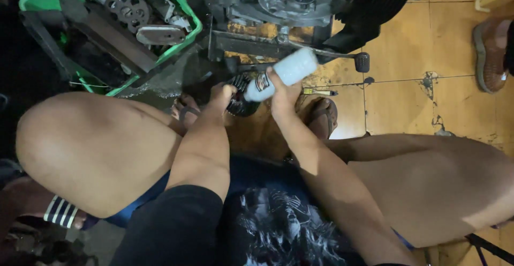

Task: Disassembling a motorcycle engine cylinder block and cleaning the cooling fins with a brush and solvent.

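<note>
Bare knees and a dark printed shirt fill the near edge of the view, the person squatting on an orange tiled floor. Between the knees the right hand has its fingers wrapped around a white plastic bottle, held tilted with its labelled end pointing down toward a dark round ribbed part. The left hand rests on that part, fingers curled over its top edge. Just beside the bottle a small brush lies on the floor. Beyond the hands stands a bare engine on a metal frame. To its left a green crate holds metal parts. Another person's sandalled foot shows at far right.
</note>
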